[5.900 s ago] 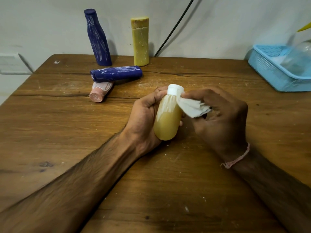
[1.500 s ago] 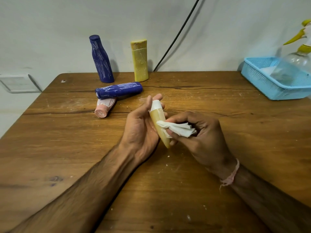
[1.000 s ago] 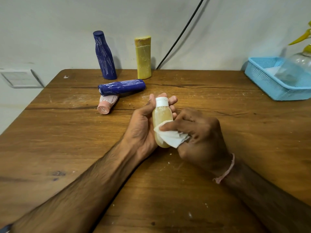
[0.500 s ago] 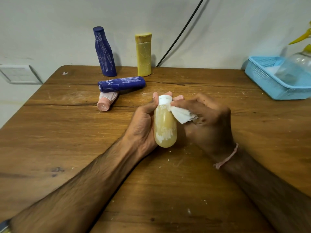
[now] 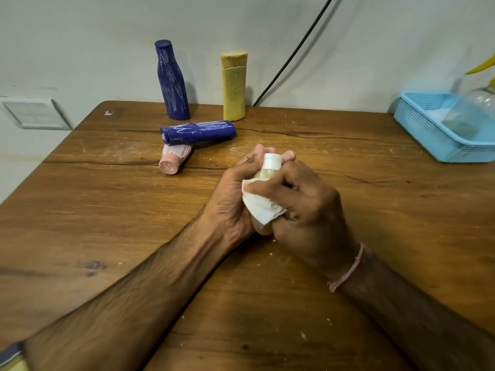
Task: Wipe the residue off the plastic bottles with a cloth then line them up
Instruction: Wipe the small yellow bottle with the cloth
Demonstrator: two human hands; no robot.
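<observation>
Amber bottle (image 5: 264,174) upright in left hand (image 5: 235,199) grip; right hand (image 5: 308,210) grip pinches cloth (image 5: 261,207) against its side.

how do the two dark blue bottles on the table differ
Pose: the standing blue bottle is upright by the wall; the lying blue bottle is on its side, nearer the viewer. Shape: the standing blue bottle narrows toward its top; the lying blue bottle looks evenly cylindrical. Neighbours: the pink bottle abuts the lying blue bottle; the standing blue bottle stands free. Both are dark blue with white streaks.
</observation>
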